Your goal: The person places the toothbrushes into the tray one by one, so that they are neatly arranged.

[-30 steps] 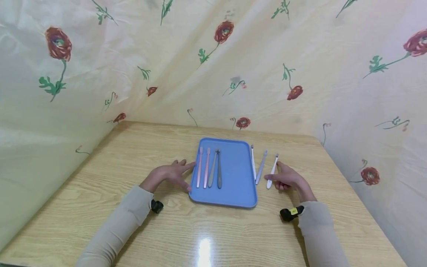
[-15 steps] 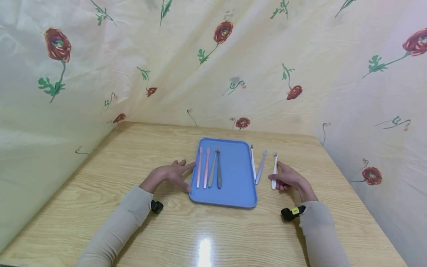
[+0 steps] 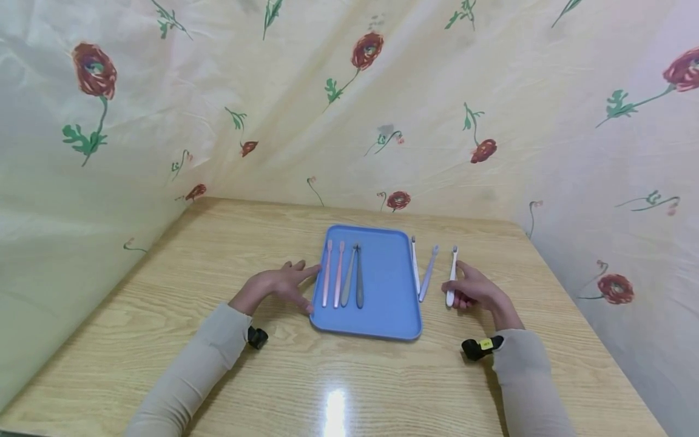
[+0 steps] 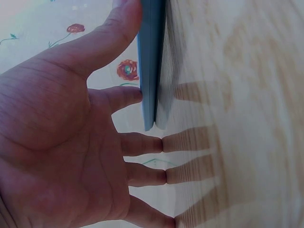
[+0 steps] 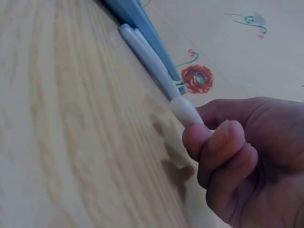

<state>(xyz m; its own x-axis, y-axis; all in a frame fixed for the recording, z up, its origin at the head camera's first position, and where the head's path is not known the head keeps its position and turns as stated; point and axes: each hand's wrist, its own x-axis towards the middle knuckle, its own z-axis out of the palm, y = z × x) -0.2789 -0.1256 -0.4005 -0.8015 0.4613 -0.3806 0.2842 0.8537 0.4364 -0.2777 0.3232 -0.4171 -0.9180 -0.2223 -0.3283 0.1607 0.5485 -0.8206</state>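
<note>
Between thumb and fingers, my right hand pinches a white toothbrush to the right of the blue tray. Its rounded handle end pokes out of the curled fingers in the right wrist view. My left hand is at the tray's left side, thumb and index finger touching its rim, the other straight fingertips down on the table. On the tray lie two pink toothbrushes, a grey toothbrush and a dark grey toothbrush, heads pointing away.
Along the tray's right edge leans another white toothbrush. A lavender toothbrush lies tilted between it and my right hand. Flowered cloth hangs behind and beside the wooden table.
The white toothbrush in my right hand has shifted slightly right and turned more upright in the head view. My left hand and the tray stay in place.
</note>
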